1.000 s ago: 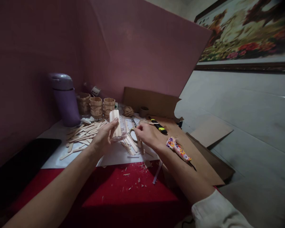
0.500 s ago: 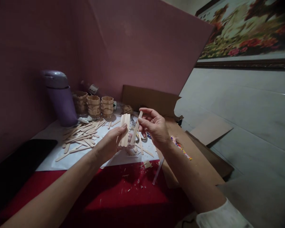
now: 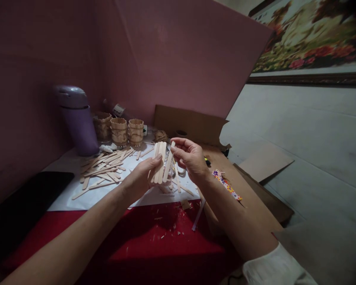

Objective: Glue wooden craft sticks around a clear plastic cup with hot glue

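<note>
My left hand (image 3: 142,174) is closed around a clear plastic container (image 3: 166,186), its thumb over the upright wooden craft sticks (image 3: 160,162) standing side by side along the wall. Between the thumb and fingers of my right hand (image 3: 191,156), the top end of a single craft stick (image 3: 169,163) is pinched. This stick leans slightly, just right of the row, its lower end close to or against the container. How the row is fixed cannot be made out. Left of my hands, a loose pile of craft sticks (image 3: 106,166) lies on white paper (image 3: 62,198).
Behind the pile stand a purple flask (image 3: 80,126) and several stick-covered cups (image 3: 118,132). A ball of twine (image 3: 160,136) rests by a cardboard flap (image 3: 192,124). A flower-patterned strip (image 3: 227,184) lies on cardboard at right. Wood scraps dot the red cloth (image 3: 148,245).
The stick in my right hand has shifted a little left and down, closer to the row. My left hand keeps its hold, and the whole view has moved slightly.
</note>
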`<action>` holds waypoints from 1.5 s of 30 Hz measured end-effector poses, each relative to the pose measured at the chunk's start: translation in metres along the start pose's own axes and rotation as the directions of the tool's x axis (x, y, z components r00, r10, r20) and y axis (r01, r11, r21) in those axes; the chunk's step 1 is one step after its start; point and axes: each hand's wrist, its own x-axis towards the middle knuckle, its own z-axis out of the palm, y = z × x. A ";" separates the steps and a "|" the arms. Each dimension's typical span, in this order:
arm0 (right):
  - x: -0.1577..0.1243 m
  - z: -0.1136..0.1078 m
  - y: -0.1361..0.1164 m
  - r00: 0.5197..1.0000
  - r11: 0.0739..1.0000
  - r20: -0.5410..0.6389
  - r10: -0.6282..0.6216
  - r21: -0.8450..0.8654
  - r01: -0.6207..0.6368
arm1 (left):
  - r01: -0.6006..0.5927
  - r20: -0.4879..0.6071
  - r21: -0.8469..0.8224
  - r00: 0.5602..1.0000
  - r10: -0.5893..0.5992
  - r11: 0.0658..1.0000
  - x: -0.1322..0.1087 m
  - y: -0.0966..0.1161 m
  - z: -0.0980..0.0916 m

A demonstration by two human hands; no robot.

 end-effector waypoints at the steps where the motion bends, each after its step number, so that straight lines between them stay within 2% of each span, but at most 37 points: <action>1: 0.000 0.000 0.000 1.000 1.000 0.001 -0.004 0.000 0.004 | -0.001 -0.003 0.001 1.000 0.001 1.000 0.000 0.000 0.000; 11: -0.001 0.001 0.000 1.000 0.999 0.013 -0.027 -0.031 0.027 | -0.013 -0.030 0.005 0.999 0.013 1.000 -0.002 0.003 0.005; 24: -0.001 0.000 0.004 0.998 0.991 0.017 -0.057 -0.124 0.059 | -0.022 0.013 0.052 1.000 0.021 0.998 -0.001 0.000 0.002; 34: -0.003 0.000 0.007 0.997 0.987 0.013 -0.081 -0.142 0.082 | -0.031 -0.045 0.101 0.998 0.035 0.994 0.001 -0.003 -0.001; 45: -0.003 0.009 0.017 0.985 0.962 -0.066 -0.160 -0.234 0.140 | -0.071 -0.147 0.124 0.985 0.089 0.990 0.002 -0.005 0.002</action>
